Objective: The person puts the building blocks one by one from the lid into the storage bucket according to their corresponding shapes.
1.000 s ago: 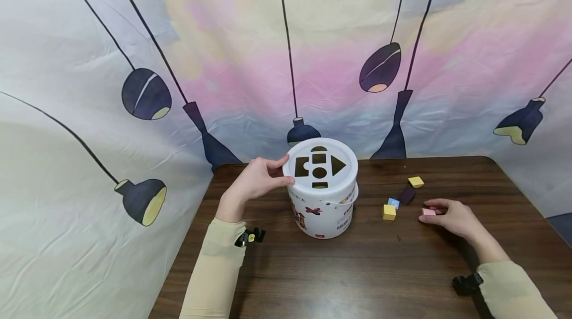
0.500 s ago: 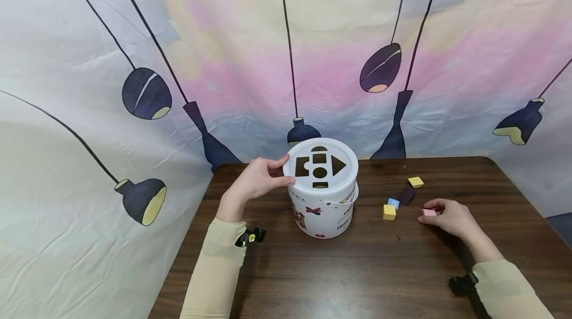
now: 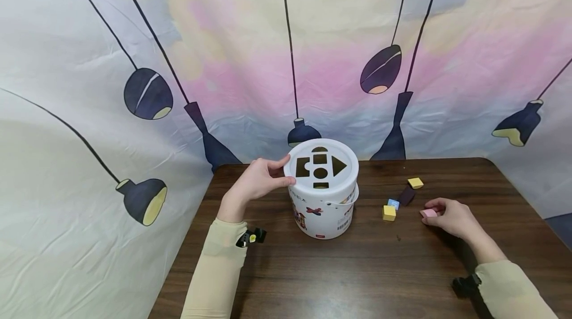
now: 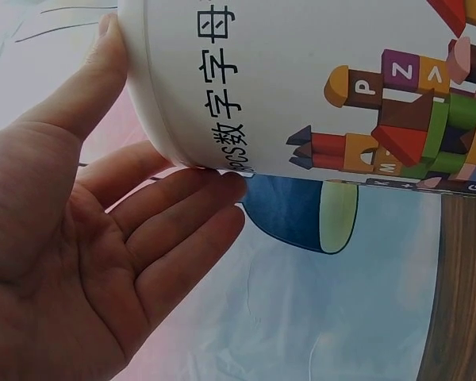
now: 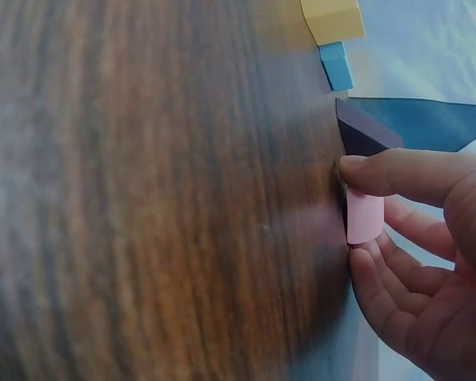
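Observation:
A white lidded toy-block bucket [image 3: 322, 212] stands upright on the table, with shaped holes cut through its lid [image 3: 341, 153]. My left hand [image 3: 256, 178] rests its thumb and fingertips against the left side of the lid's rim; in the left wrist view its fingers lie fairly straight along the bucket wall. Over on the right, my right hand [image 3: 456, 217] pinches a small pink block [image 5: 366, 216] between thumb and fingers, low at the tabletop. That block shows a curved edge in the right wrist view, and the fingers cover part of it.
Left of my right hand lie a yellow block [image 3: 389, 213], a light blue block [image 3: 393, 204], a dark brown block [image 3: 406, 195] and a flat yellow block [image 3: 415, 182]. The bucket's handle [image 3: 355, 197] hangs down its right side. A printed curtain [image 3: 250, 61] hangs behind the wooden table [image 3: 313, 279].
The pink block has turned slightly in my right fingers, so its face tilts differently. My left hand and the bucket have stayed in place.

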